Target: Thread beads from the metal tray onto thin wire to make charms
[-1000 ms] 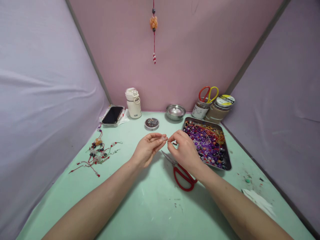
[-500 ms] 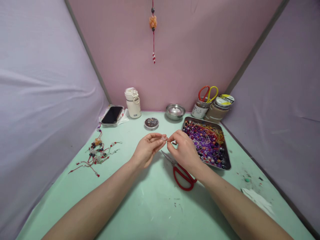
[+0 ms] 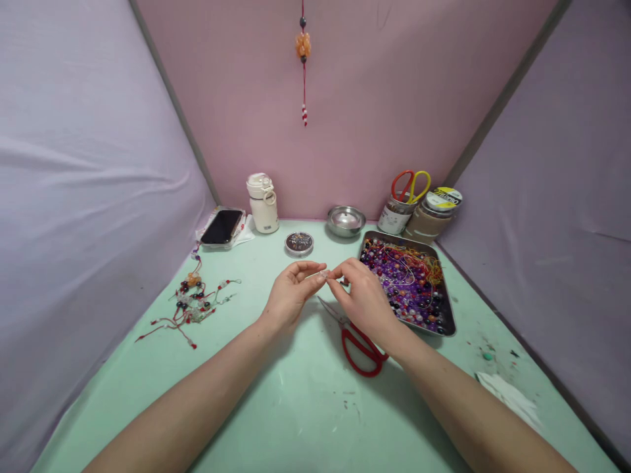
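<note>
My left hand (image 3: pixel 290 292) is closed in a pinch on a small clear bead (image 3: pixel 324 272), held above the green table. My right hand (image 3: pixel 362 295) faces it, fingertips pinched almost against the bead; what they hold is too thin to make out. Red-handled scissors (image 3: pixel 362 348) lie on the table right under my right wrist. A metal tray (image 3: pixel 446 315) of purple, red and dark beads with yellow and red cord sits just right of my right hand.
Finished bead strings (image 3: pixel 194 302) lie at the left. At the back stand a phone (image 3: pixel 221 226), a cream bottle (image 3: pixel 263 203), a round tin (image 3: pixel 299 242), a metal bowl (image 3: pixel 346 220) and jars with scissors (image 3: pixel 410 187). A beaded tassel (image 3: pixel 303 46) hangs on the wall. White paper (image 3: pixel 507 394) lies at the right.
The fingertips of both hands have drawn slightly closer around the bead. Nothing else has moved.
</note>
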Motion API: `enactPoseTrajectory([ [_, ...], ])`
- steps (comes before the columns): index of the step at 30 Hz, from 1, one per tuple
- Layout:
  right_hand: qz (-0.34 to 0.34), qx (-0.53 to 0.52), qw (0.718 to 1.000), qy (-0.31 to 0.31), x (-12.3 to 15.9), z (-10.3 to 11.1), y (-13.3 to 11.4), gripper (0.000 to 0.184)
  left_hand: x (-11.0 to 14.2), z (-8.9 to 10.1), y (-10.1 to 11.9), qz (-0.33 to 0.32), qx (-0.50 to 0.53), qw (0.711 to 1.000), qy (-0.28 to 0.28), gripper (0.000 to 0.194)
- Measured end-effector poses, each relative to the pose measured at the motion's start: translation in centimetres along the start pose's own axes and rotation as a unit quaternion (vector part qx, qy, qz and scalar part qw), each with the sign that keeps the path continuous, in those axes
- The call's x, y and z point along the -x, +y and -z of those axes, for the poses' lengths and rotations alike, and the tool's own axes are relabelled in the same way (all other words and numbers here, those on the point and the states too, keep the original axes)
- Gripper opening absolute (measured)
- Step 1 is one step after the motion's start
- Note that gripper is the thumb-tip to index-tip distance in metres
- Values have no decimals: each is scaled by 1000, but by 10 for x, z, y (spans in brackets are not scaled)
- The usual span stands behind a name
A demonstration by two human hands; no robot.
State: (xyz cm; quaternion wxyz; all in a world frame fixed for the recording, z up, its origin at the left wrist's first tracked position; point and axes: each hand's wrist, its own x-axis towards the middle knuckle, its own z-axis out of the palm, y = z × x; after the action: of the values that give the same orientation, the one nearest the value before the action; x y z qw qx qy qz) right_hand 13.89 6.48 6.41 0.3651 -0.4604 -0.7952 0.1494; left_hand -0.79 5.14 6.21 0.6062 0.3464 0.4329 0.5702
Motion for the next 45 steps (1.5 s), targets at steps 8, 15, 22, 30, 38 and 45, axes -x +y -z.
enactPoseTrajectory([
  [8, -1, 7, 1000, 4, -2, 3, -2, 10, -2, 1, -3, 4, 12, 1000, -8, 21],
  [15, -5, -2, 1000, -9, -1, 3, -3, 10, -3, 1, -5, 13, 21, 1000, -13, 20],
  [22, -11, 1, 1000, -15, -1, 3, -3, 11, -4, 3, -6, 9, 20, 1000, -19, 20],
  [30, -6, -5, 1000, -11, -1, 3, -3, 11, -3, 2, -6, 7, 14, 1000, -22, 21],
  [38, -12, -4, 1000, -12, -1, 3, -2, 10, -2, 1, -6, 3, 3, 1000, -24, 21],
  [45, -9, -9, 1000, -10, -1, 4, -2, 12, -2, 0, -5, 6, 12, 1000, -20, 20],
])
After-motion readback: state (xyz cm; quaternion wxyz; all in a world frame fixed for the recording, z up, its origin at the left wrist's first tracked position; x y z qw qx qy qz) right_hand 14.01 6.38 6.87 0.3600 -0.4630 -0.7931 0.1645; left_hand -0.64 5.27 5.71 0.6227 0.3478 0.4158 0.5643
